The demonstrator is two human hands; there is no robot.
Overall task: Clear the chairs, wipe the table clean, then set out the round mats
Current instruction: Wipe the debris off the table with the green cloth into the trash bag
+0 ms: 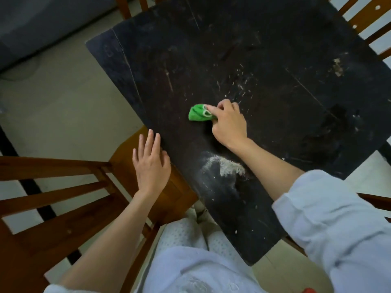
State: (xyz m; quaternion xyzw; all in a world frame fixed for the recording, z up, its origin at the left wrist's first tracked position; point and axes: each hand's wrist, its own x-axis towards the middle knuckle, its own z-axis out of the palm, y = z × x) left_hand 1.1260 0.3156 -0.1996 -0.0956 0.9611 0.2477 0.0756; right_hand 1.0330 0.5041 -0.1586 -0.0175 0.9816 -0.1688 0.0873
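Observation:
A dark, scratched wooden table (pixel 264 49) fills the middle of the view. My right hand (pixel 229 123) presses a small bunched green cloth (pixel 198 113) onto the tabletop near its left-middle. A pile of pale dust and crumbs (pixel 224 166) lies on the table just below my right forearm, and scattered specks (pixel 239 83) lie beyond the cloth. My left hand (pixel 151 161) is flat and open, fingers spread, at the table's near left edge above a brown wooden chair (pixel 63 187). No round mats are in view.
Other brown chair backs stand at the top left (pixel 129 7) and top right (pixel 368 20) of the table. A grey sofa (pixel 31 24) sits at the upper left on the pale tiled floor (pixel 63 106).

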